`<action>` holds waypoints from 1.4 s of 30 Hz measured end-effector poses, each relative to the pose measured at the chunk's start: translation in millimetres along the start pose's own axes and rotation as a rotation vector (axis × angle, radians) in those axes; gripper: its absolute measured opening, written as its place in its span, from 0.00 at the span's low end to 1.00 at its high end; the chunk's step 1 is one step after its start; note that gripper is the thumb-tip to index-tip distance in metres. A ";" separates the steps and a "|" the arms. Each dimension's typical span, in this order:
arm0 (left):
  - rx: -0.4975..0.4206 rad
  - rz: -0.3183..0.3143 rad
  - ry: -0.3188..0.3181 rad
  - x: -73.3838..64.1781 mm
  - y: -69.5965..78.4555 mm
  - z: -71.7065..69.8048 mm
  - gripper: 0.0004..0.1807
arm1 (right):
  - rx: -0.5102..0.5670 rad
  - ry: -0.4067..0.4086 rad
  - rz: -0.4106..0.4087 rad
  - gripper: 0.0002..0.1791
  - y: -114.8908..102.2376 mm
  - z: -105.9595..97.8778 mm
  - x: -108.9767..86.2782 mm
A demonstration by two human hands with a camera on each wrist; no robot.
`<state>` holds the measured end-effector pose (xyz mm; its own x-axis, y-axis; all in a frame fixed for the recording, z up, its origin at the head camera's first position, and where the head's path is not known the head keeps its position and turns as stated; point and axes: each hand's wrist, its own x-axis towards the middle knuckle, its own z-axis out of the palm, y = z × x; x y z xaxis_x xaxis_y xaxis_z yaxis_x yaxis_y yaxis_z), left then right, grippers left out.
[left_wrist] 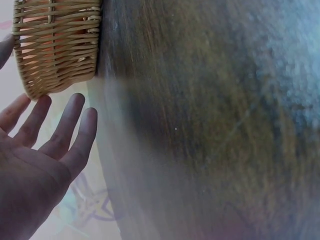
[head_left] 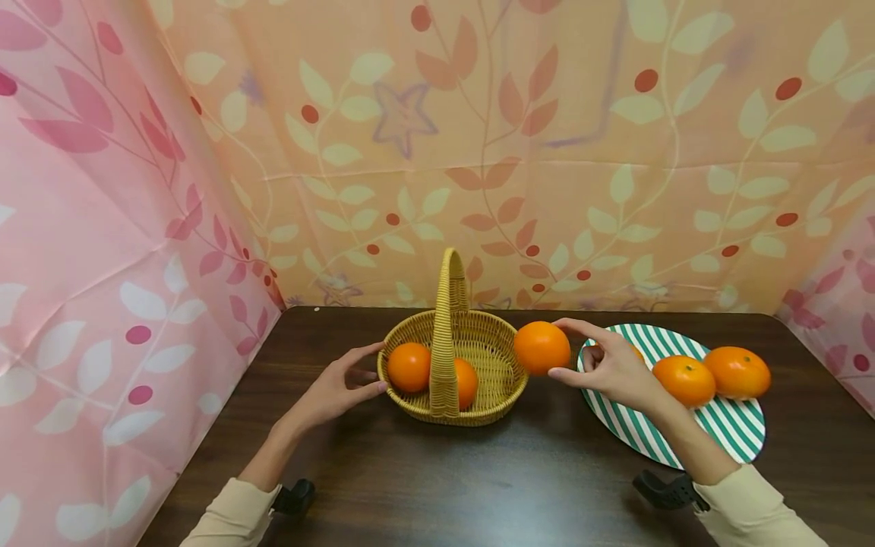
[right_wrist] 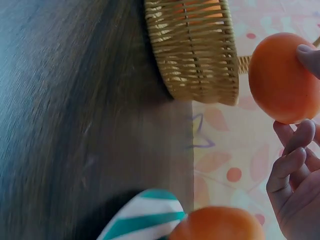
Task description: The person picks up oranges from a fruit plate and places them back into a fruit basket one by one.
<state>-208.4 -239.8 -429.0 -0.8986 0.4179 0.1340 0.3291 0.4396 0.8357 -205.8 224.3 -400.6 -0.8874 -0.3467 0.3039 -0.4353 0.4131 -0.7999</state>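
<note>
My right hand (head_left: 618,372) pinches an orange (head_left: 542,348) between thumb and fingertips, at the right rim of a wicker basket (head_left: 502,406). In the right wrist view the held orange (right_wrist: 282,77) is raised above the tabletop, beside the basket wall (right_wrist: 195,55). My left hand (head_left: 335,387) has its fingertips and thumb at the basket's left rim. The left wrist view shows those fingers (left_wrist: 65,127) spread, near the woven side (left_wrist: 60,45). Two oranges lie inside the basket, one at the left (head_left: 409,368) and one partly behind the handle (head_left: 466,382).
A green-and-white striped plate (head_left: 632,433) stands on the right of the dark wooden table (head_left: 437,479). On it lie two oranges (head_left: 683,381) in plain sight and another mostly hidden behind my right hand. Patterned cloth (head_left: 410,190) hangs behind the table and at its sides.
</note>
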 end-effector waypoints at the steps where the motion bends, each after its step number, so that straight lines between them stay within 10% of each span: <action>1: 0.000 -0.001 -0.001 0.0 0.1 0.1 0.38 | 0.001 -0.003 -0.004 0.34 0.5 2.1 1.8; 30: 0.004 0.007 -0.008 -1.2 -1.7 2.8 0.38 | -0.085 -0.078 -0.032 0.37 6.2 46.2 26.0; 42: 0.011 0.002 -0.006 -1.6 -1.3 0.7 0.38 | 0.049 0.006 -0.054 0.17 13.3 27.6 11.2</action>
<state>-207.2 -240.5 -430.7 -0.8960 0.4238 0.1326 0.3344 0.4473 0.8295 -217.3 202.7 -422.2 -0.8639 -0.3619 0.3503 -0.4746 0.3517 -0.8069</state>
